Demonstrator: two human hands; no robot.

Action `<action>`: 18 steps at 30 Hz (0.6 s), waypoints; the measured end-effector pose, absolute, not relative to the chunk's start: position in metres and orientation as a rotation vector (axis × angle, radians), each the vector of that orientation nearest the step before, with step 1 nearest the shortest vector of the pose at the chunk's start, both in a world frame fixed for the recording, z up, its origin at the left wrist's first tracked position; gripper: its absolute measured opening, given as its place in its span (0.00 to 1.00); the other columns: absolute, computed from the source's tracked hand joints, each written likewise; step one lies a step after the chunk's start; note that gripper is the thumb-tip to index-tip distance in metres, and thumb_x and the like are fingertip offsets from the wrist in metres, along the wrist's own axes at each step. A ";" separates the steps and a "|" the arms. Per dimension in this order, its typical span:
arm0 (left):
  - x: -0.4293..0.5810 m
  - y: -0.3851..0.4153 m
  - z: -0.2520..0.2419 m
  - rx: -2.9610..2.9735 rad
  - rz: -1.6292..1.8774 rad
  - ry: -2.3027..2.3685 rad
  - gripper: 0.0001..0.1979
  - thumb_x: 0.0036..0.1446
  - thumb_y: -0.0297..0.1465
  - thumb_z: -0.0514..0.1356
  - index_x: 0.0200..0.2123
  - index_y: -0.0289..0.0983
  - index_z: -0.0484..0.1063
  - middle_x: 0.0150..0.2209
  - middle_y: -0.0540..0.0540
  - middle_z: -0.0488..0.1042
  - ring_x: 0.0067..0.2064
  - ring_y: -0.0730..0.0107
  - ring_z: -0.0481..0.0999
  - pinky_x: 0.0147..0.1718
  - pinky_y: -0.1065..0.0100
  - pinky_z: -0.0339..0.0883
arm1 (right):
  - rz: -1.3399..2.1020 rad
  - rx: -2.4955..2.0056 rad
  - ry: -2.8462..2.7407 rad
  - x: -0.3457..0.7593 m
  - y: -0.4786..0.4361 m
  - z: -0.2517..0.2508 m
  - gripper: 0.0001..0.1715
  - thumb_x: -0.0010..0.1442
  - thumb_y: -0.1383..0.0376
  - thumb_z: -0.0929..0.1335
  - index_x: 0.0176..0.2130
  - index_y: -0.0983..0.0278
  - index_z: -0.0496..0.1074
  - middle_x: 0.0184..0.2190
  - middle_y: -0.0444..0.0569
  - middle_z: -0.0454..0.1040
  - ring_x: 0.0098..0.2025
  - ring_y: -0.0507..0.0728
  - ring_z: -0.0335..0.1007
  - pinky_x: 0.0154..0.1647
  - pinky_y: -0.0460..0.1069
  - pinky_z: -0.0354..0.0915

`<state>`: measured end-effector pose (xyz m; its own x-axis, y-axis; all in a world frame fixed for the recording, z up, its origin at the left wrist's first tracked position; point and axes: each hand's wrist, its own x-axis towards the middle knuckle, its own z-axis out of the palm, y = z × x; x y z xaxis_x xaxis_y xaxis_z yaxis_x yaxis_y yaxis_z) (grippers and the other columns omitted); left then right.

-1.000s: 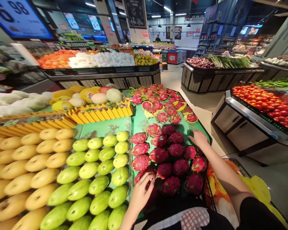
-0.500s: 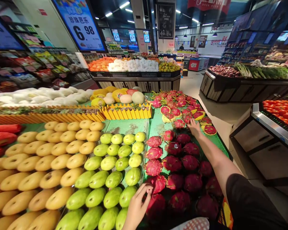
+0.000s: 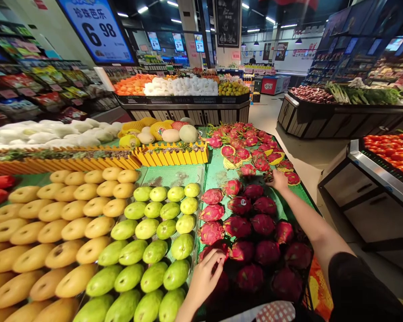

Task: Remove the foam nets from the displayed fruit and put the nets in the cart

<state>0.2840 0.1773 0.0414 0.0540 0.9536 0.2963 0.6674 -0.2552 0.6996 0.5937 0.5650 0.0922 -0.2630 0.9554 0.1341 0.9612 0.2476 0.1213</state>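
Note:
Rows of dark pink dragon fruits (image 3: 251,223) lie on a green mat (image 3: 218,174) in front of me. My left hand (image 3: 204,275) rests with curled fingers on a dragon fruit (image 3: 218,250) at the near left of the rows. My right hand (image 3: 278,180) reaches far forward to the gap between the near rows and the farther dragon fruits on yellow nets (image 3: 255,154); its fingers curl around a small dark thing I cannot name. Green mangoes (image 3: 151,250) lie just left of my left hand.
Yellow mangoes (image 3: 53,232) fill the left of the stand. A yellow picket divider (image 3: 171,156) fences off melons (image 3: 174,134) behind. An aisle runs along the right, with a tomato counter (image 3: 389,156) and a vegetable stand (image 3: 339,98). A price sign (image 3: 97,29) hangs overhead.
My right hand has reached farther forward, from the near dragon fruit rows to the gap by the netted ones. My left hand stayed on the near dragon fruit. The view swung left.

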 end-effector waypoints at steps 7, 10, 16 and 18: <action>0.284 0.182 0.039 1.982 0.946 1.569 0.15 0.74 0.35 0.52 0.41 0.41 0.79 0.42 0.44 0.83 0.41 0.63 0.84 0.44 0.63 0.79 | -0.249 -1.701 -2.658 0.617 0.527 0.093 0.27 0.64 0.62 0.73 0.60 0.66 0.71 0.56 0.65 0.77 0.62 0.71 0.68 0.58 0.58 0.68; 0.292 0.187 0.044 1.986 0.939 1.536 0.15 0.74 0.35 0.52 0.41 0.41 0.79 0.42 0.43 0.83 0.42 0.61 0.84 0.44 0.62 0.79 | -0.232 -1.587 -2.793 0.614 0.506 0.085 0.22 0.67 0.67 0.68 0.59 0.68 0.73 0.56 0.63 0.77 0.61 0.68 0.68 0.62 0.60 0.66; 0.296 0.188 0.053 2.000 0.975 1.494 0.15 0.75 0.34 0.52 0.39 0.40 0.77 0.43 0.43 0.82 0.43 0.62 0.83 0.44 0.62 0.77 | -0.169 -1.441 -2.980 0.622 0.517 0.096 0.46 0.48 0.65 0.82 0.64 0.60 0.73 0.71 0.60 0.68 0.70 0.73 0.62 0.67 0.60 0.64; 0.291 0.184 0.051 2.001 0.964 1.523 0.16 0.75 0.35 0.52 0.39 0.40 0.78 0.41 0.43 0.82 0.41 0.62 0.83 0.43 0.63 0.77 | -0.164 -1.493 -2.965 0.627 0.531 0.102 0.60 0.40 0.65 0.85 0.68 0.56 0.70 0.77 0.58 0.59 0.73 0.77 0.59 0.65 0.62 0.66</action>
<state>0.2915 0.1838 0.0512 0.1484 0.9541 0.2602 0.6439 -0.2929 0.7068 0.6269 0.5312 0.1017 -0.5832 0.8038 -0.1175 0.7860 0.5949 0.1683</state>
